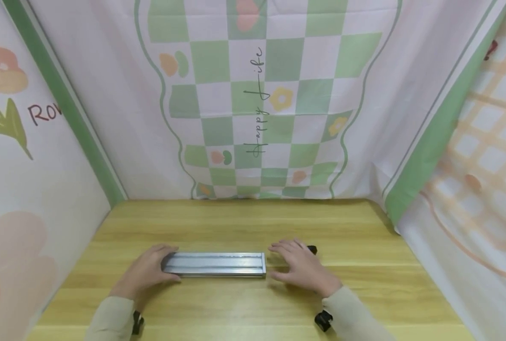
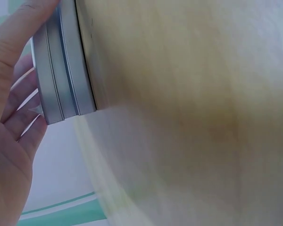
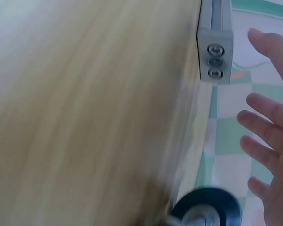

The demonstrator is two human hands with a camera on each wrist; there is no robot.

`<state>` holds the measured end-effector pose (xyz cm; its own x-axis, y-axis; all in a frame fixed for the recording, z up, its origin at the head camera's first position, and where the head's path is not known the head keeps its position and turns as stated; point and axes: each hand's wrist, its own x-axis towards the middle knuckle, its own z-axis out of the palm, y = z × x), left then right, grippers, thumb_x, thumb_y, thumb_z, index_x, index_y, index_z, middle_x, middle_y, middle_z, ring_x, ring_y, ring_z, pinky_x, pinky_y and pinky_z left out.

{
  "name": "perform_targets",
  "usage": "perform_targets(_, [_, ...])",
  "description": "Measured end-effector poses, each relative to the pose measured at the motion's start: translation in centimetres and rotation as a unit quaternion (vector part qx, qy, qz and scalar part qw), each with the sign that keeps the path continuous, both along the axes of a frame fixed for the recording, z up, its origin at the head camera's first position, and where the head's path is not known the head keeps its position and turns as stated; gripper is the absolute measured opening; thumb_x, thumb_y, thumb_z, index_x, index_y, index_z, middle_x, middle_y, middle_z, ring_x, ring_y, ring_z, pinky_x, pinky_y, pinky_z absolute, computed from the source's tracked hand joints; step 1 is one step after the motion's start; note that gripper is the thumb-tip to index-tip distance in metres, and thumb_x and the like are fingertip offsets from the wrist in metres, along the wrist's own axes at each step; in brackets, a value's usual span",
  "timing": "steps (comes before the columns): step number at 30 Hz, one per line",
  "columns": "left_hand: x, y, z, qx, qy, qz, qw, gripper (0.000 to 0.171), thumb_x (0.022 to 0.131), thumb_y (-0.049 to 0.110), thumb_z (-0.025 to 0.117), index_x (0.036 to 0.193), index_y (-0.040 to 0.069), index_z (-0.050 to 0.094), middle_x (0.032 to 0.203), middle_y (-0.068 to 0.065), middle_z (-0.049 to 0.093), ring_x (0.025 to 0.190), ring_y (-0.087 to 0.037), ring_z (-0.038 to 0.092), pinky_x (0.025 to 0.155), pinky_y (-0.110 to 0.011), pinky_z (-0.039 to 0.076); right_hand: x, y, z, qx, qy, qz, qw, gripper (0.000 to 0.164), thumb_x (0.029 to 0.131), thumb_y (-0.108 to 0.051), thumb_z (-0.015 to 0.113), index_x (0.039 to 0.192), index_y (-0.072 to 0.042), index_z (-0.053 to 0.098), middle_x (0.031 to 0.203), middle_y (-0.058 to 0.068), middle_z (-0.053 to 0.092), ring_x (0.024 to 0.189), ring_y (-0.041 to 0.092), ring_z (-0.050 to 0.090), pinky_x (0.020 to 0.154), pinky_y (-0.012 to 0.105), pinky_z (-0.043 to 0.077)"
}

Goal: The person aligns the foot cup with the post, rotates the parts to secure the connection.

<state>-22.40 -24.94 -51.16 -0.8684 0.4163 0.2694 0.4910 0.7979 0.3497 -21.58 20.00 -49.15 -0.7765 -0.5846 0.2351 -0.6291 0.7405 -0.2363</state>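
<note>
A silver aluminium profile bar (image 1: 216,264) with lengthwise grooves lies across the wooden table. My left hand (image 1: 144,272) holds its left end, thumb along the near side and fingers at the far side; the left wrist view shows the thumb and fingers around the bar (image 2: 61,70). Just off the right end, my right hand (image 1: 302,267) hovers with fingers spread and nothing in them. In the right wrist view the bar's end plate (image 3: 216,59) carries two screws with a hole between them, and the right hand (image 3: 273,127) is apart from it.
Behind the right hand, a small black object (image 1: 311,249) is partly hidden; a dark round thing with a silvery centre (image 3: 206,209) shows low in the right wrist view. Printed curtains (image 1: 270,104) hang at the back and sides of the wooden table (image 1: 244,308).
</note>
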Motion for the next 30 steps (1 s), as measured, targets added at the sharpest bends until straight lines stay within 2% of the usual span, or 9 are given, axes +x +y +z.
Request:
perform_targets(3, [-0.1,0.0,-0.1,-0.002,-0.003,-0.008,1.0000,0.084,0.062,0.048,0.093,0.124,0.000,0.066,0.122,-0.017,0.066,0.112,-0.036,0.062,0.100,-0.053,0.048,-0.2,-1.0,-0.2,-0.004,-0.028,0.009,1.000,0.073,0.086,-0.056,0.073,0.141,-0.011,0.057,0.140,0.005,0.057,0.132,0.027,0.049,0.116,0.061,0.023])
perform_targets(8, [-0.3,0.2,-0.2,-0.003,-0.003,-0.016,0.9999,0.083,0.062,0.046,0.093,0.124,-0.001,0.066,0.121,-0.018,0.066,0.111,-0.036,0.062,0.099,-0.053,0.048,-0.6,-2.2,-0.5,-0.002,-0.046,0.005,0.999,0.081,0.081,-0.059,0.077,0.143,-0.012,0.055,0.140,0.005,0.058,0.129,0.027,0.051,0.116,0.061,0.020])
perform_targets(16, [-0.3,0.3,0.0,-0.006,-0.006,-0.024,0.9997,0.083,0.063,0.046,0.093,0.125,-0.002,0.066,0.120,-0.017,0.067,0.110,-0.035,0.063,0.099,-0.052,0.049,-1.2,-3.4,-1.2,-0.001,-0.081,0.000,0.997,0.086,0.079,-0.059,0.079,0.145,-0.012,0.052,0.138,0.005,0.058,0.126,0.027,0.051,0.116,0.056,0.025])
perform_targets(24, [-0.6,0.5,0.0,-0.004,-0.005,-0.041,0.9991,0.086,0.063,0.049,0.092,0.124,-0.005,0.065,0.118,-0.019,0.067,0.107,-0.036,0.064,0.096,-0.052,0.051,-1.7,-4.0,-1.7,-0.014,-0.101,-0.001,0.995,0.080,0.078,-0.051,0.083,0.140,-0.008,0.056,0.134,0.008,0.060,0.122,0.029,0.053,0.105,0.053,0.040])
perform_targets(30, [-0.7,0.7,0.2,-0.011,-0.018,-0.044,0.9988,0.083,0.064,0.046,0.092,0.123,-0.006,0.065,0.116,-0.019,0.067,0.106,-0.036,0.064,0.095,-0.052,0.051,-2.1,-4.2,-2.0,-0.025,-0.113,0.002,0.993,0.069,0.078,-0.046,0.084,0.131,-0.010,0.060,0.124,0.003,0.061,0.113,0.023,0.055,0.097,0.046,0.047])
